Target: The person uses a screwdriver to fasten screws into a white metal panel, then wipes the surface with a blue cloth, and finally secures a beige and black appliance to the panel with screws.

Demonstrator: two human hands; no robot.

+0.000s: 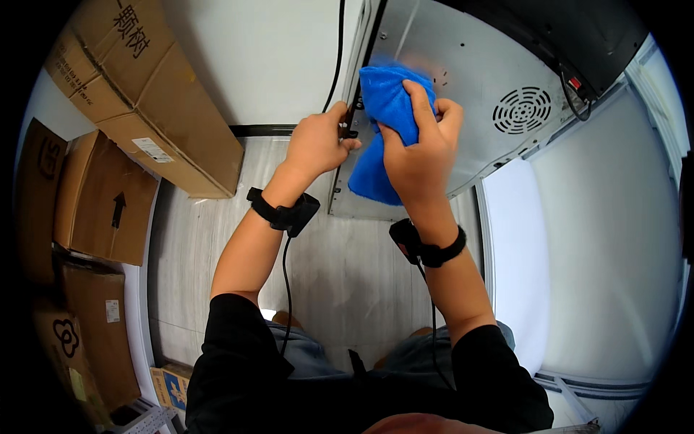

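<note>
A bright blue cloth is bunched in my right hand, pinched between thumb and fingers. Its upper part lies against the grey metal panel of a large cabinet-like appliance, and a loose end hangs below my hand. My left hand is closed around the panel's dark left edge, its fingertips partly hidden there. Round vent slots show in the panel to the right of the cloth. Each of my wrists carries a black strap with a small box and a cable.
Tall cardboard boxes lean at the upper left, with more cartons stacked along the left side. A black cable hangs by the white wall. At right, a power cord hangs near a red switch, above a whitish panel.
</note>
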